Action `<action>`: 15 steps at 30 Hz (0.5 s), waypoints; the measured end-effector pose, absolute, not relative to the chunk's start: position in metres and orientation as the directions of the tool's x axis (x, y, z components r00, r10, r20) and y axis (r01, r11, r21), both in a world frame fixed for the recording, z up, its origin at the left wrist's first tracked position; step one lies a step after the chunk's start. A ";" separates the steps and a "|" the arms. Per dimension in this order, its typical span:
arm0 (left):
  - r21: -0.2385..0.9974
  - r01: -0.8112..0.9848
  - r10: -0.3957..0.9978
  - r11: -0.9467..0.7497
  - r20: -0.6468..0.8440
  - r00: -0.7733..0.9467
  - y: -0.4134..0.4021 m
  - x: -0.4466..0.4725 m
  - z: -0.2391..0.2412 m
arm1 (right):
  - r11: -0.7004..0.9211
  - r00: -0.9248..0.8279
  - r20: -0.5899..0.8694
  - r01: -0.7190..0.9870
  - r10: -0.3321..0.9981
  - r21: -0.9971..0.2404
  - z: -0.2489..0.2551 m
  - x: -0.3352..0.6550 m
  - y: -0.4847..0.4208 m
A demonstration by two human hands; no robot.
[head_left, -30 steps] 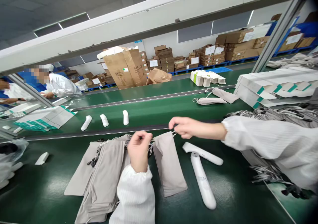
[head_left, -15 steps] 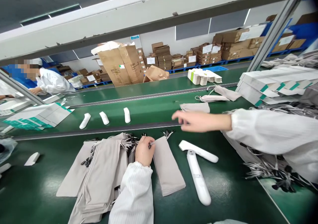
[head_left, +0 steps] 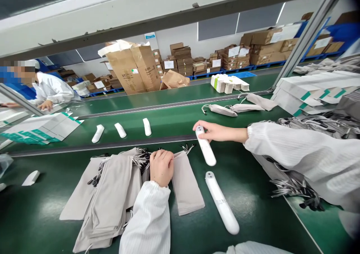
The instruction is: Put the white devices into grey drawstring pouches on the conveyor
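Observation:
My right hand (head_left: 216, 131) grips one end of a white wand-shaped device (head_left: 206, 149) and holds it just above the green belt. A second white device (head_left: 221, 202) lies on the belt below it. My left hand (head_left: 161, 167) is closed and rests on the open end of a single beige drawstring pouch (head_left: 186, 188), pinching its edge. A pile of the same beige pouches (head_left: 107, 197) lies directly to the left of that hand.
Three small white devices (head_left: 120, 130) ride on the middle belt. Filled pouches (head_left: 225, 110) lie farther right, behind them white boxes (head_left: 229, 83). Flat white-and-teal cartons (head_left: 306, 92) are stacked at right, another stack (head_left: 39, 128) at left. A person in white (head_left: 50, 90) works far left.
My right hand let go of the pouch cord, reached to the right and picked up one of the two white devices. My left hand stayed on the pouch's mouth.

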State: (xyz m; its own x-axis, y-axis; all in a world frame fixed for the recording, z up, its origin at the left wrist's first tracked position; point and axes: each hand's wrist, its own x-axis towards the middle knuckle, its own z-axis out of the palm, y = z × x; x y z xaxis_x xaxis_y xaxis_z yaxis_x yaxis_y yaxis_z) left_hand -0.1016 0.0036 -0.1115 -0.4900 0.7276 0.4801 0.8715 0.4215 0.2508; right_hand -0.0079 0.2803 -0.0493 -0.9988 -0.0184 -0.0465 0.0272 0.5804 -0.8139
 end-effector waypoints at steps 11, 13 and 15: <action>0.668 0.720 0.702 0.188 0.421 -0.574 0.003 -0.100 -0.111 | 0.870 -0.757 0.646 -0.380 -0.097 -0.314 -0.063 -0.023 0.310; 0.704 0.695 0.711 0.147 0.413 -0.569 0.004 -0.099 -0.110 | 0.902 -0.807 0.589 -0.277 -0.032 -0.331 -0.067 -0.037 0.323; 0.734 0.669 0.709 0.116 0.411 -0.573 0.004 -0.098 -0.107 | 0.904 -0.880 0.475 -0.209 -0.007 -0.374 -0.071 -0.049 0.334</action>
